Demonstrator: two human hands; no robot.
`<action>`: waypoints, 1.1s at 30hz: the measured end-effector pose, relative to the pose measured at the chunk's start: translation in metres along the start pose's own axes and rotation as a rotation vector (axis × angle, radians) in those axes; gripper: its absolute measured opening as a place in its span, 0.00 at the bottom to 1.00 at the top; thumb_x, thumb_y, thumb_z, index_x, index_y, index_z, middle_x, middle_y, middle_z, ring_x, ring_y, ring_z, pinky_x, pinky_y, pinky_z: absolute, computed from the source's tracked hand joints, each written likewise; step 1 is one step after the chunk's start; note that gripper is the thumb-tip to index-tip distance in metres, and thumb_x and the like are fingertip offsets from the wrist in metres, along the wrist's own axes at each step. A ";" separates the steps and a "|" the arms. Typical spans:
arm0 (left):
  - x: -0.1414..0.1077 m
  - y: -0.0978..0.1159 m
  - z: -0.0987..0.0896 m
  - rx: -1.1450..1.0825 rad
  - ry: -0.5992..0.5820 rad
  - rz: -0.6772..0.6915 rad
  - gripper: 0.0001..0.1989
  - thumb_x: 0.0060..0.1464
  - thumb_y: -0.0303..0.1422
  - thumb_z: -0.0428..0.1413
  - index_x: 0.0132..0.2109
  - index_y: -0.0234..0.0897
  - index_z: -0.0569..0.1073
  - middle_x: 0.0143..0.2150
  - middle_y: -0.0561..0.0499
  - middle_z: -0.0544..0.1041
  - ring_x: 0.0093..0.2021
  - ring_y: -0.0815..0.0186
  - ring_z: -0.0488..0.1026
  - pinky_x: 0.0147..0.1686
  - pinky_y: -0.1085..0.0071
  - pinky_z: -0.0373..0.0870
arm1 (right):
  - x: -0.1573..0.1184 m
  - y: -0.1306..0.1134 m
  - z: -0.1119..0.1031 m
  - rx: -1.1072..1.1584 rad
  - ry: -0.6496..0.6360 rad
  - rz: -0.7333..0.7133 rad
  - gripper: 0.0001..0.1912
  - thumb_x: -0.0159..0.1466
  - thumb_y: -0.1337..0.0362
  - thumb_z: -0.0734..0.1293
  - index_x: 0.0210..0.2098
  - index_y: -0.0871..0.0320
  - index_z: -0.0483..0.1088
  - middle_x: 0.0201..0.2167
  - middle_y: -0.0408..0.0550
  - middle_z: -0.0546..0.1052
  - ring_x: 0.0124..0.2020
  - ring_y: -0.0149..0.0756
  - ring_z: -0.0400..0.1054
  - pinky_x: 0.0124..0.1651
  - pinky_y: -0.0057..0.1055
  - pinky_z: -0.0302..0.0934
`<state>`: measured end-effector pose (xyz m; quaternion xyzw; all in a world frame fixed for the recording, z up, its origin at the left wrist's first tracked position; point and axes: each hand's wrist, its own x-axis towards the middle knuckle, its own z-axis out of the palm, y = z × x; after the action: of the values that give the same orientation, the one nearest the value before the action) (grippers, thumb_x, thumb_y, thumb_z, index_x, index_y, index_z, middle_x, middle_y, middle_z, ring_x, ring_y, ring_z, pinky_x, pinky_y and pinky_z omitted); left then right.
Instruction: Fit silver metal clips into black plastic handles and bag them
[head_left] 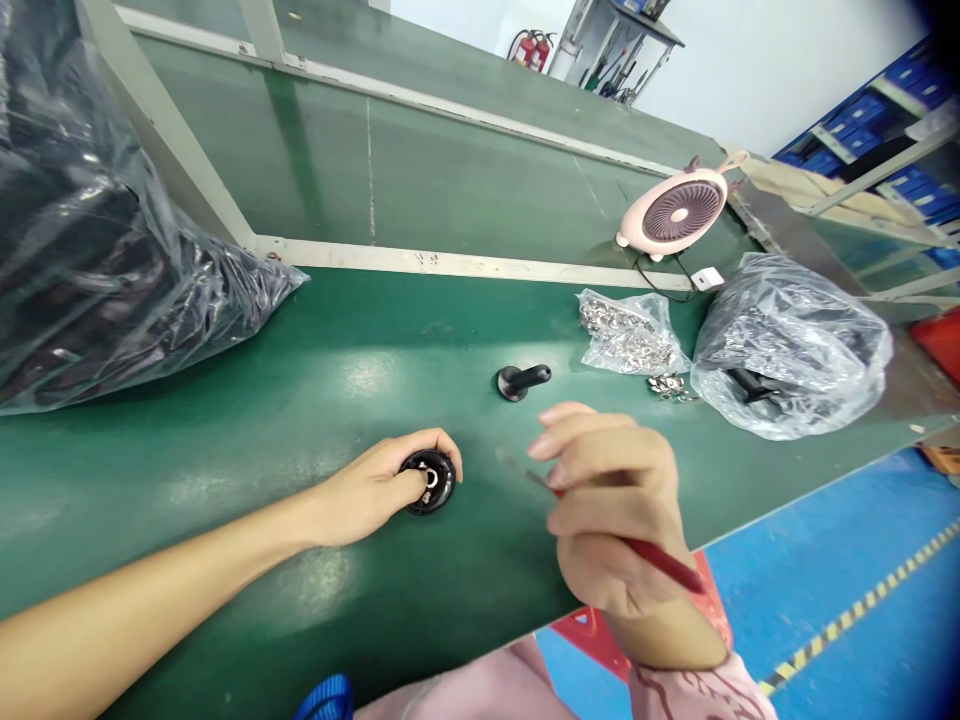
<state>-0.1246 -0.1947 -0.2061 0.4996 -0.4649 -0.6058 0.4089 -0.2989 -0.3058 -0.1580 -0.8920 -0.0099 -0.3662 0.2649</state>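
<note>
Black round disc (444,482) lies on the green bench (322,345), and I can see a shiny silver ring (431,479) in its middle. Left hand (367,490) presses down on it with the thumb. Right hand (611,510), apart from the left, grips a red tool (660,558) with a thin metal tip (514,465). Past them stands a black peg (523,381), near a bag of silver studs (626,335).

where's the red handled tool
In the head view, the red-handled tool is in the right hand, just right of the black round part under the left hand.
</note>
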 end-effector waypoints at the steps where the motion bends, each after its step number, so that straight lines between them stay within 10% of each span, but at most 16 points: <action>1: 0.000 -0.001 0.000 -0.003 0.003 0.013 0.10 0.51 0.26 0.43 0.39 0.37 0.66 0.32 0.56 0.65 0.31 0.70 0.60 0.32 0.74 0.57 | 0.001 0.001 0.001 0.025 -0.058 0.025 0.12 0.68 0.65 0.53 0.37 0.55 0.66 0.28 0.46 0.66 0.31 0.33 0.66 0.36 0.35 0.65; 7: 0.000 -0.004 0.002 -0.002 0.041 0.023 0.04 0.51 0.26 0.44 0.33 0.37 0.63 0.30 0.57 0.62 0.32 0.70 0.59 0.32 0.74 0.57 | 0.004 0.013 0.024 -0.061 -0.418 0.194 0.11 0.65 0.65 0.61 0.45 0.54 0.71 0.27 0.41 0.63 0.24 0.24 0.58 0.25 0.23 0.53; 33: -0.005 -0.005 -0.006 0.030 -0.067 0.057 0.08 0.57 0.35 0.43 0.40 0.38 0.64 0.39 0.52 0.66 0.43 0.63 0.63 0.47 0.67 0.61 | 0.005 0.007 0.027 -0.122 -0.403 0.295 0.05 0.62 0.67 0.63 0.33 0.58 0.71 0.31 0.42 0.71 0.25 0.23 0.64 0.27 0.22 0.55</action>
<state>-0.1177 -0.1899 -0.2105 0.4719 -0.5014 -0.6031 0.4026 -0.2762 -0.2999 -0.1741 -0.9531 0.0902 -0.1385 0.2537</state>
